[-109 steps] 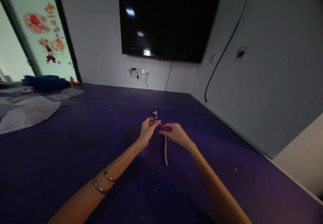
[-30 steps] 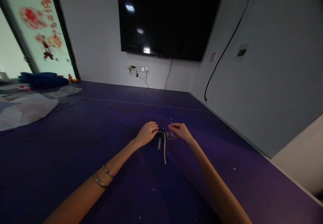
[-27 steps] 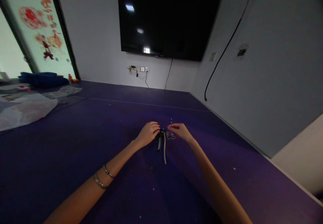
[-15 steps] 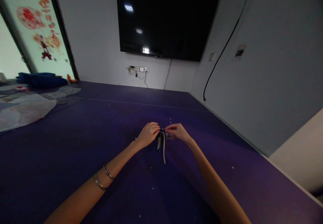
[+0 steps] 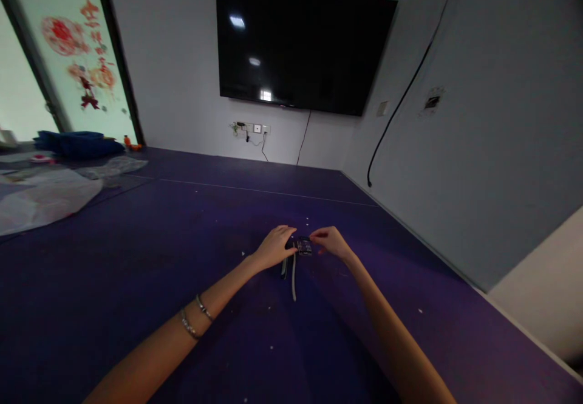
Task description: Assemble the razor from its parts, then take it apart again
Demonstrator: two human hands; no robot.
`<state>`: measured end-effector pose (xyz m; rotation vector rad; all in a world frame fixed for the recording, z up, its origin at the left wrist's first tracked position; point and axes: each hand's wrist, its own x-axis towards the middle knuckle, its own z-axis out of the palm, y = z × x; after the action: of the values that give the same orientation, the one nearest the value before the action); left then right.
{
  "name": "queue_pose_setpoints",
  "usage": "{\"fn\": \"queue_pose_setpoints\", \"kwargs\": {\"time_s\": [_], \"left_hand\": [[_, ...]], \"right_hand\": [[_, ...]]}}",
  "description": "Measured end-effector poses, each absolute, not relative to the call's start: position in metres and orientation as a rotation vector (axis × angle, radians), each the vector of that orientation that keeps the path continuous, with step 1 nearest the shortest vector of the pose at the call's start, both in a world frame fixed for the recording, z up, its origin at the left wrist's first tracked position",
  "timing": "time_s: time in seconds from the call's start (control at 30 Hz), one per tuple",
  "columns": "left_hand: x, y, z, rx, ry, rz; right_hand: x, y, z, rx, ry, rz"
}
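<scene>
My left hand point(image 5: 274, 247) is over the purple surface, thumb and fingers apart. Its thumb tip is at the left edge of a small dark piece with a white pattern point(image 5: 304, 247); whether they touch I cannot tell. My right hand point(image 5: 332, 243) is closed in a pinch at that piece's upper right corner, and what lies between the fingertips is too small to make out. Below the left thumb, a pale narrow strip point(image 5: 294, 281) points towards me. Beside it on the left is a dark, light-edged narrow item point(image 5: 285, 268), its upper end hidden by my left hand.
White specks are scattered over the purple surface point(image 5: 182, 240). Clear plastic sheeting point(image 5: 50, 197) and a dark blue cloth bundle point(image 5: 79, 144) lie at the far left. A black cable point(image 5: 401, 97) hangs down the right wall. A large television point(image 5: 305, 39) is mounted ahead.
My left hand has opened, its thumb now spread from the fingers. My right hand has drawn slightly right, away from the left. More of the patterned piece shows between them.
</scene>
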<state>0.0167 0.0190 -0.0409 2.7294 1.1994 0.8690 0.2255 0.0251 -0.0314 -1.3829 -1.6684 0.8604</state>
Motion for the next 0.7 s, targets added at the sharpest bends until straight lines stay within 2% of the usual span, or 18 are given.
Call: {"fn": "queue_pose_setpoints", "kwargs": {"time_s": [0.3,0.7], "left_hand": [[0.05,0.037,-0.052,2.862,1.25,0.465],[0.052,0.043,-0.06,2.857,1.243,0.411]], "right_hand": [[0.239,0.038,-0.06,-1.458,-1.723,0.823],[0.238,0.04,-0.064,-1.473,-1.793,0.813]]}}
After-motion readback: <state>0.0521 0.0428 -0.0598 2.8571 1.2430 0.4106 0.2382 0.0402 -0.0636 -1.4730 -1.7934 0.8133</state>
